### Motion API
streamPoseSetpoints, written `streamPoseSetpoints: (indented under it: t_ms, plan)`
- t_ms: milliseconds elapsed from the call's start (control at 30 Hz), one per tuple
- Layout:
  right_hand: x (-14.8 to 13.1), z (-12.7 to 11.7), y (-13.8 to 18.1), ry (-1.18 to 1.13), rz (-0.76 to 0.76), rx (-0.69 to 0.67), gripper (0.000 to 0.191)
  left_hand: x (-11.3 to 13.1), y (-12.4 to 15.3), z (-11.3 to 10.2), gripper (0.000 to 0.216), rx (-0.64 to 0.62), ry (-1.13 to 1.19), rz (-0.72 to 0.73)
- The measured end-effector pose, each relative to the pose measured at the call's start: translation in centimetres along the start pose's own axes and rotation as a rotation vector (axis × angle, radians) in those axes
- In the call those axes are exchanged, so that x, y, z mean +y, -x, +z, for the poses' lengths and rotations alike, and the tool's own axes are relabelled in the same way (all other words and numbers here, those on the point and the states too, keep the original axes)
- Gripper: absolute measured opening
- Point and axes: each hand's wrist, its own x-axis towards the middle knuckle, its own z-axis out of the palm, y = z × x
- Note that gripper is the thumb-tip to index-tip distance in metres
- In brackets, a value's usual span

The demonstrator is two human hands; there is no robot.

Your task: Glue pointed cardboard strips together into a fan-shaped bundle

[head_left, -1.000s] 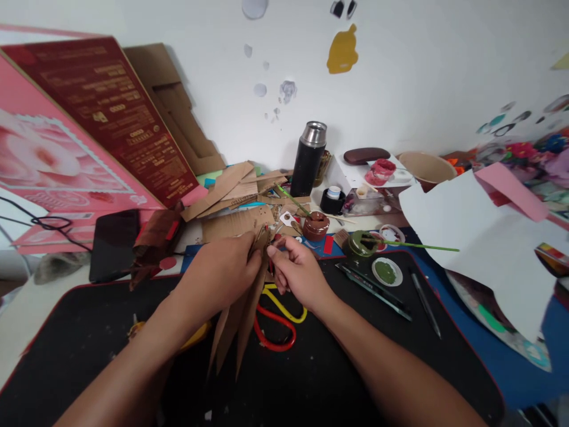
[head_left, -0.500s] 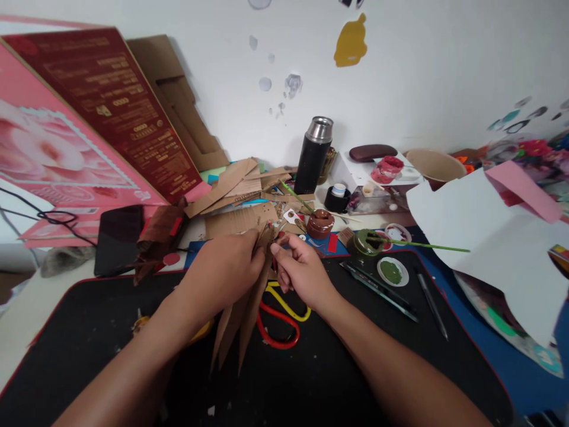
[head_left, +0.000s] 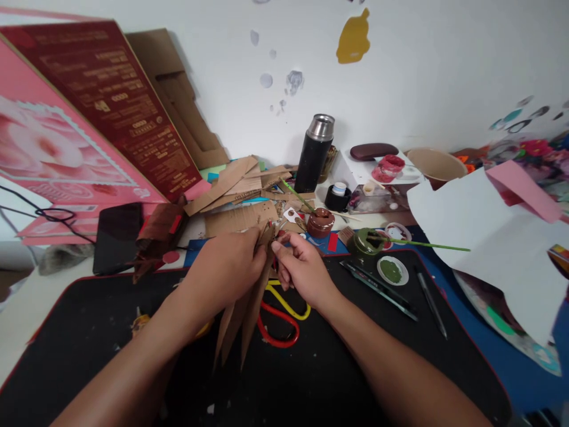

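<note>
My left hand (head_left: 224, 268) is closed round the top of a bundle of long pointed brown cardboard strips (head_left: 242, 323), whose tips hang down over the black mat (head_left: 80, 332). My right hand (head_left: 301, 268) pinches at the top end of the same bundle, thumb and fingers pressed together; whatever small thing may be between them is too small to make out. Both hands meet above the mat's far edge. Red and yellow scissors (head_left: 280, 311) lie on the mat just below my right hand, partly hidden by the strips.
Behind the hands lie cardboard scraps (head_left: 235, 184), a black flask (head_left: 313, 154), a brown pot (head_left: 320, 222), a green jar (head_left: 364, 242) with a green stick, a green paint lid (head_left: 390, 270) and a pen (head_left: 430, 303). A pink box (head_left: 66, 136) leans at left; white paper (head_left: 484, 237) at right.
The hands keep their grip on the cardboard bundle and have hardly shifted; the view has drifted slightly, moving the scene a little down and right.
</note>
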Motion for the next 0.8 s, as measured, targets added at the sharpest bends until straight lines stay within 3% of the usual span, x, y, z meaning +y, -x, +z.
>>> streamPoseSetpoints:
  t_ms: [800]
  plan:
    - [0.05, -0.03, 0.02, -0.004, 0.023, -0.004, 0.03, -0.23, -0.14, 0.72, 0.03, 0.029, -0.005, 0.02]
